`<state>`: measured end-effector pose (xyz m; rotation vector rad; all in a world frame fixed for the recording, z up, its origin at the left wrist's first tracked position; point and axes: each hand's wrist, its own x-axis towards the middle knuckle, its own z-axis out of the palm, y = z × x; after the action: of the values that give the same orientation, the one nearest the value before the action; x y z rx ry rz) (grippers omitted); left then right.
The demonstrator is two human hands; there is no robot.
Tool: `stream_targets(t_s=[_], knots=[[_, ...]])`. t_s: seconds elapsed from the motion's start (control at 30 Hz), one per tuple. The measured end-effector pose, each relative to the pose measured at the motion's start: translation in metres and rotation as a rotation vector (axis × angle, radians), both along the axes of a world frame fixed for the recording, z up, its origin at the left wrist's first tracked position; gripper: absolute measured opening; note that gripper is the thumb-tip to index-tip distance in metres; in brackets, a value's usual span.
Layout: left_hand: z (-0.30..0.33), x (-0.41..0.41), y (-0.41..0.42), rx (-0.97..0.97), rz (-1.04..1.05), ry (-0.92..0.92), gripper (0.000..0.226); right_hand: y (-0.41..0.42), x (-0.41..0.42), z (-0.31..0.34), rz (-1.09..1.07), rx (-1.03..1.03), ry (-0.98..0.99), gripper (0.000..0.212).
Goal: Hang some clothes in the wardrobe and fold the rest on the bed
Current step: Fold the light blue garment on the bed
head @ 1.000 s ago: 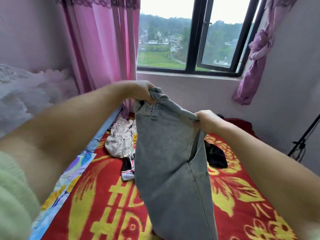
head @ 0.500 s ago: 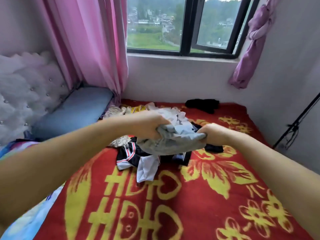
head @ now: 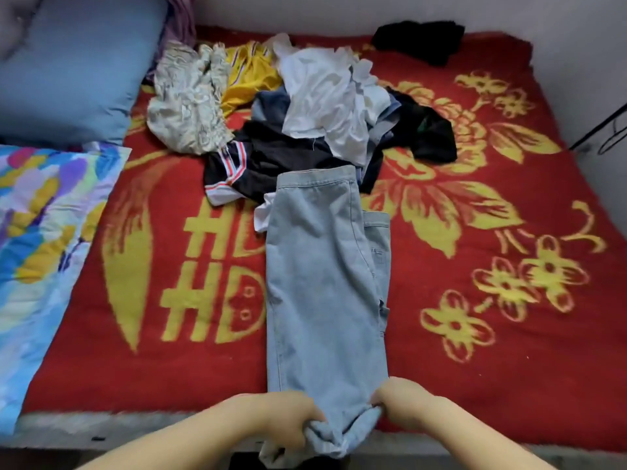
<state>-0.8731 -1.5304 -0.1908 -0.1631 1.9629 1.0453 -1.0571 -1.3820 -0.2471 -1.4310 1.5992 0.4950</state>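
While jeans [head: 325,273] lie flat, both hands grip near end.

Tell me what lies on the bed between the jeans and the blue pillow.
In the head view, between the jeans and the blue pillow lie bare red-and-yellow blanket, the striped-trim black garment and the crumpled cream patterned garment.

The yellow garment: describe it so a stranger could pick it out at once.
Start at the blue pillow by the bed's far left corner. Beside it lies a cream patterned garment; the yellow garment sits just right of that, partly under a white shirt. It is the pile's only bright yellow piece.
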Motion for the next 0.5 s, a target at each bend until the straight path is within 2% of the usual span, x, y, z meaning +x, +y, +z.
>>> stream_targets(t_s=[0.07,0.13,0.2,0.23,0.3,0.33,0.37,0.4,0.43,0.5], knots=[[-0.006,-0.015,-0.027,0.053,0.011,-0.069,0.027,-0.013,-0.008,-0.001,-0.061,0.067,-0.041,0.017],[-0.014,-0.039,-0.065,0.104,0.059,-0.132,0.031,-0.033,-0.022,-0.003,-0.16,0.088,-0.051,0.013],[-0.026,-0.064,-0.107,0.094,0.214,-0.131,0.04,-0.051,-0.038,-0.01,-0.301,0.043,-0.014,0.011],[-0.033,-0.076,-0.126,0.045,0.326,-0.09,0.046,-0.059,-0.043,-0.015,-0.395,0.013,0.013,0.016],[-0.052,-0.095,-0.157,-0.166,0.58,0.069,0.061,-0.072,-0.048,-0.027,-0.644,-0.077,0.089,0.013],[-0.065,-0.102,-0.165,-0.332,0.681,0.184,0.067,-0.078,-0.046,-0.034,-0.733,-0.169,0.197,0.013],[-0.076,-0.106,-0.166,-0.531,0.716,0.313,0.069,-0.082,-0.043,-0.042,-0.759,-0.29,0.35,0.031],[-0.086,-0.108,-0.161,-0.707,0.694,0.436,0.068,-0.086,-0.037,-0.047,-0.733,-0.416,0.47,0.046],[-0.099,-0.107,-0.149,-0.812,0.644,0.543,0.064,-0.092,-0.028,-0.053,-0.675,-0.526,0.505,0.052],[-0.119,-0.098,-0.108,-0.841,0.51,0.681,0.056,-0.102,-0.005,-0.061,-0.464,-0.646,0.45,0.049]])
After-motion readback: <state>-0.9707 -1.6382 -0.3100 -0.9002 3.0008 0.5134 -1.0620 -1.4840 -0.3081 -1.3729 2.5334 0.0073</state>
